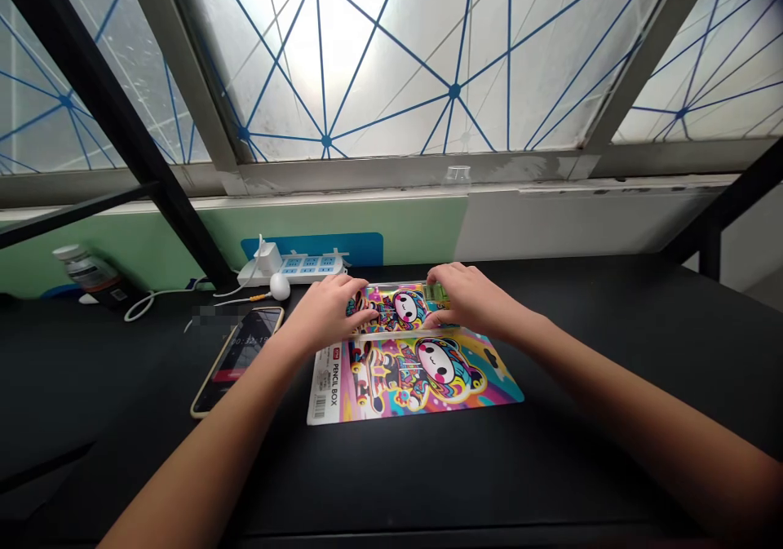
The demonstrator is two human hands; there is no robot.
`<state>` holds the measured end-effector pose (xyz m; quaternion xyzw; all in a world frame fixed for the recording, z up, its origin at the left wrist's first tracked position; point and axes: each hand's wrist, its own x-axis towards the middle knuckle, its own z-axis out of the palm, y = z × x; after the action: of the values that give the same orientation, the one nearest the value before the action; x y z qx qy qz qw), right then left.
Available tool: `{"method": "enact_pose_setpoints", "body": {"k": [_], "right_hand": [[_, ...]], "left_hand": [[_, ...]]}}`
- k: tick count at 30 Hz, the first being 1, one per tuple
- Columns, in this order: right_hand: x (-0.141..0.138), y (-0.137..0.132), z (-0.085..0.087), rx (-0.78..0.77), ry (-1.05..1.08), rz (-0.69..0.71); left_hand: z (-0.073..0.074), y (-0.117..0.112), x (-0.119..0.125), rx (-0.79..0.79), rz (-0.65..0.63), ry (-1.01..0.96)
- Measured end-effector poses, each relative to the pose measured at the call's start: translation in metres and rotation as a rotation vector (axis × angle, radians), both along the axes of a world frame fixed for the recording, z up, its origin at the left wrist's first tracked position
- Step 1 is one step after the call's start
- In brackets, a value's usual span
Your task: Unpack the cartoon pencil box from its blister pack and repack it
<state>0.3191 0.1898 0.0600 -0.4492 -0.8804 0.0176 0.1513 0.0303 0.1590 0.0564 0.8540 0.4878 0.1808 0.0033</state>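
A colourful pencil box (404, 308) with a cartoon figure on its face lies across the black desk. My left hand (327, 312) grips its left end, thumb along the near side and fingers behind. At the opposite end, my right hand (471, 298) holds it the same way, near a green patch. Directly in front of the box lies a flat printed card (422, 378) with matching artwork, a barcode and the words PENCIL BOX. The box's far side and some fingertips are hidden.
To the left lies a phone (238, 361) in a light case. Behind it are a white power strip (311, 265) with a plugged-in charger (267, 259), a round white object (280, 286) and cables. A bottle (98, 275) leans at far left. Black frame bars (183, 214) rise on both sides.
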Motion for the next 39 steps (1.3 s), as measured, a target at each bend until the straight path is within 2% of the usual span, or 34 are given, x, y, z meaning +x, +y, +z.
{"method": "enact_pose_setpoints", "body": {"k": [4,7,11,13,15,17,20,22,25,29,36,39], "right_hand": [[0.0,-0.012,-0.002,0.106,0.023,0.004],[-0.002,-0.022,0.001,0.199,0.029,0.025],[0.001,-0.052,0.008,0.312,-0.008,0.061],[0.007,-0.076,0.009,0.416,-0.053,0.118],[0.016,-0.099,0.006,0.532,-0.052,0.185],[0.025,-0.119,-0.002,0.586,-0.014,0.237],[0.032,-0.136,-0.019,0.604,0.023,0.282],[0.033,-0.137,-0.031,0.605,0.042,0.299],[0.034,-0.134,-0.043,0.559,0.072,0.302],[0.04,-0.129,-0.049,0.354,0.16,0.299],[0.064,-0.126,-0.05,-0.146,0.353,0.122],[0.067,-0.123,-0.045,-0.262,0.444,0.08]], "left_hand": [[0.007,0.003,-0.015,0.001,-0.049,-0.029],[0.014,-0.002,-0.014,0.028,-0.089,-0.051],[0.027,-0.035,-0.005,0.129,-0.146,-0.063],[0.027,-0.061,-0.002,0.268,-0.195,-0.041],[0.02,-0.088,-0.001,0.415,-0.258,-0.011],[0.005,-0.11,-0.001,0.442,-0.29,0.002],[-0.022,-0.128,-0.004,0.335,-0.258,-0.031],[-0.036,-0.132,-0.007,0.182,-0.205,-0.066],[-0.044,-0.131,-0.014,-0.037,-0.106,-0.112],[-0.044,-0.13,-0.02,-0.231,-0.005,-0.184],[-0.05,-0.129,-0.016,-0.266,0.077,-0.305],[-0.051,-0.13,-0.017,-0.284,0.116,-0.336]]}}
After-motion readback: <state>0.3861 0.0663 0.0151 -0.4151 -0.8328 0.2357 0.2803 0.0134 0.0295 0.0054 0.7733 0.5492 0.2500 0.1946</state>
